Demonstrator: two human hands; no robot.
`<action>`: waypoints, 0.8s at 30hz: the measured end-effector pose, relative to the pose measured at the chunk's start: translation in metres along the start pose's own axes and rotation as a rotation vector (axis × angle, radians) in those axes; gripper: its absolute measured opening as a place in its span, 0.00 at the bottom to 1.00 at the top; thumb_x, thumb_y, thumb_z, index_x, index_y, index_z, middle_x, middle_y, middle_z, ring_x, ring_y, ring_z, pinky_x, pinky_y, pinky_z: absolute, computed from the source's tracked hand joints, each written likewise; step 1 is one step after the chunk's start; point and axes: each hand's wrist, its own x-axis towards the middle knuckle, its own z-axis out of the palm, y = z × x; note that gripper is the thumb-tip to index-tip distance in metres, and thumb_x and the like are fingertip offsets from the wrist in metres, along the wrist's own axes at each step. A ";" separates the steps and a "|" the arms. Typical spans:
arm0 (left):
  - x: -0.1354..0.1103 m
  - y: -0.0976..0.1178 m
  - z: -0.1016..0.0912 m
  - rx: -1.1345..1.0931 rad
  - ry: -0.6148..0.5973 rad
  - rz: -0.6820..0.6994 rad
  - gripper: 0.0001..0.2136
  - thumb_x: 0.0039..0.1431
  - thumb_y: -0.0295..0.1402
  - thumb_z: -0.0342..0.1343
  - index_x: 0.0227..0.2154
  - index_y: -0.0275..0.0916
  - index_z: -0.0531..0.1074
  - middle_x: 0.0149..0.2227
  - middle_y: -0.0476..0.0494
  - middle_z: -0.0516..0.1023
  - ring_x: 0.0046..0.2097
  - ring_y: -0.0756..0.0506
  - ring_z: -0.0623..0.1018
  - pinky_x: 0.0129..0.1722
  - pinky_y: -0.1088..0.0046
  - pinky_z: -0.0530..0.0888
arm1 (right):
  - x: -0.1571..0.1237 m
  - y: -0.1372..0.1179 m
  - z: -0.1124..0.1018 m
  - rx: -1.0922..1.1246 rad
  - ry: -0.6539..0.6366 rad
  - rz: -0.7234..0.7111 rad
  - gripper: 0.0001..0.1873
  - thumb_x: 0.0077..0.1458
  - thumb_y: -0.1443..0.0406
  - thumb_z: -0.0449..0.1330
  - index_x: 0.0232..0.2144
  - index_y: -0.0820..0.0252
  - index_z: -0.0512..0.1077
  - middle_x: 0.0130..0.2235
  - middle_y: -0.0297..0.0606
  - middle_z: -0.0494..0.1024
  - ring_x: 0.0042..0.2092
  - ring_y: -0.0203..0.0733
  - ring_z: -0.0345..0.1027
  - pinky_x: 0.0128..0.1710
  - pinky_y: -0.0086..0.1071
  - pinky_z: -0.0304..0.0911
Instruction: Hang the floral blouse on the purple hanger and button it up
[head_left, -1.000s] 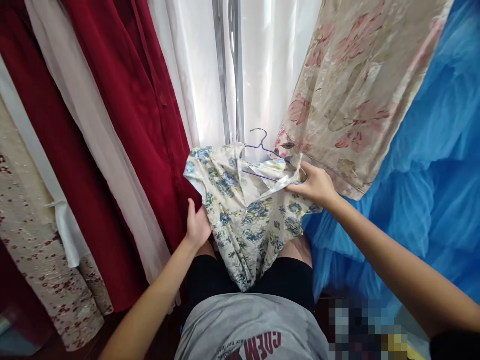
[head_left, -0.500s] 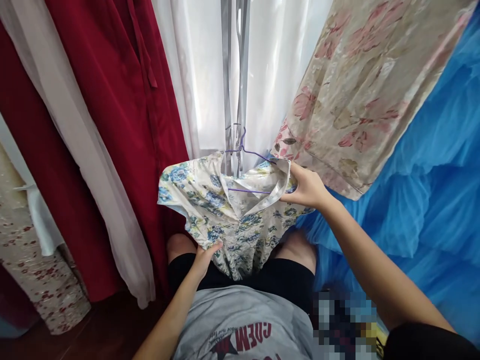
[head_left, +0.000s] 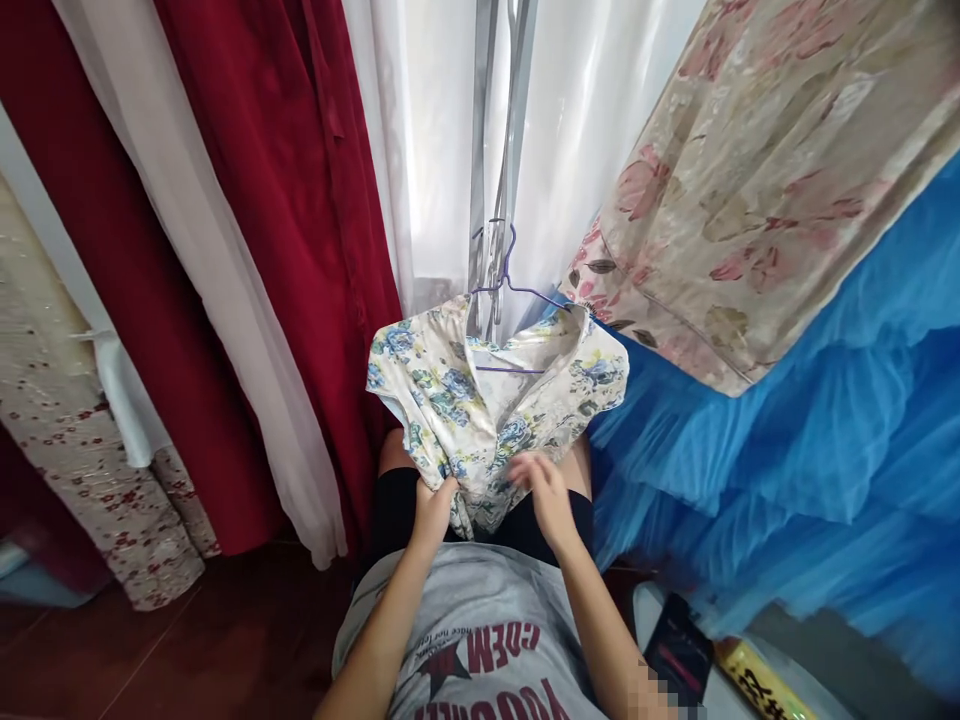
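A white garment with blue and yellow flowers (head_left: pixel 442 385) hangs on a thin purple wire hanger (head_left: pixel 534 296), just above my lap. Its neckline lies open toward me, and the hanger's lower bar shows inside it. My left hand (head_left: pixel 435 503) is closed on the left side of the garment at its waist, thumb on top. Over the lower right front is my right hand (head_left: pixel 541 480), fingers spread and slightly blurred. It is at the cloth, though whether it touches is unclear.
Dark red cloth (head_left: pixel 300 250) and a pale sheer strip (head_left: pixel 225 250) hang at left. White curtain (head_left: pixel 435 150) and grey straps (head_left: pixel 484 120) hang behind the hanger. At right are a beige floral cloth (head_left: pixel 780 200) and blue ruffled tulle (head_left: pixel 750 450). A yellow package (head_left: pixel 765 680) lies lower right.
My right hand has let go of the right shoulder and neckline and come down to the garment's lower front. The right shoulder now lies spread on the hanger. My left hand keeps its hold.
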 end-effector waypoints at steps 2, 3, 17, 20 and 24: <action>-0.011 0.002 0.001 0.024 -0.008 0.005 0.16 0.45 0.30 0.62 0.41 0.41 0.78 0.47 0.41 0.84 0.57 0.35 0.79 0.59 0.58 0.73 | 0.001 -0.008 0.016 0.034 -0.184 0.029 0.23 0.63 0.46 0.55 0.32 0.57 0.73 0.27 0.40 0.77 0.29 0.46 0.69 0.31 0.38 0.68; -0.016 0.002 0.002 0.033 -0.016 0.008 0.17 0.45 0.30 0.62 0.41 0.42 0.78 0.46 0.41 0.84 0.57 0.35 0.79 0.60 0.58 0.73 | 0.005 -0.013 0.020 0.054 -0.243 0.040 0.24 0.64 0.45 0.54 0.30 0.57 0.73 0.25 0.39 0.77 0.28 0.44 0.68 0.31 0.36 0.67; -0.032 -0.002 0.009 0.066 -0.081 0.021 0.18 0.49 0.32 0.61 0.46 0.43 0.77 0.46 0.42 0.83 0.62 0.36 0.74 0.66 0.59 0.65 | 0.035 -0.013 0.025 0.094 -0.238 0.112 0.21 0.59 0.48 0.59 0.23 0.55 0.65 0.19 0.32 0.71 0.21 0.38 0.60 0.24 0.31 0.55; -0.032 -0.002 0.010 0.063 -0.050 0.008 0.19 0.48 0.31 0.61 0.46 0.44 0.77 0.45 0.43 0.83 0.61 0.35 0.75 0.65 0.60 0.66 | 0.035 -0.013 0.026 0.092 -0.194 0.108 0.17 0.58 0.51 0.61 0.27 0.55 0.66 0.19 0.29 0.70 0.22 0.38 0.62 0.25 0.31 0.56; -0.031 -0.002 0.015 0.066 -0.047 0.040 0.19 0.47 0.31 0.61 0.46 0.44 0.78 0.45 0.43 0.83 0.62 0.36 0.74 0.66 0.62 0.66 | 0.036 -0.016 0.026 0.079 -0.216 0.112 0.13 0.57 0.54 0.62 0.31 0.55 0.66 0.19 0.28 0.70 0.22 0.39 0.63 0.25 0.31 0.56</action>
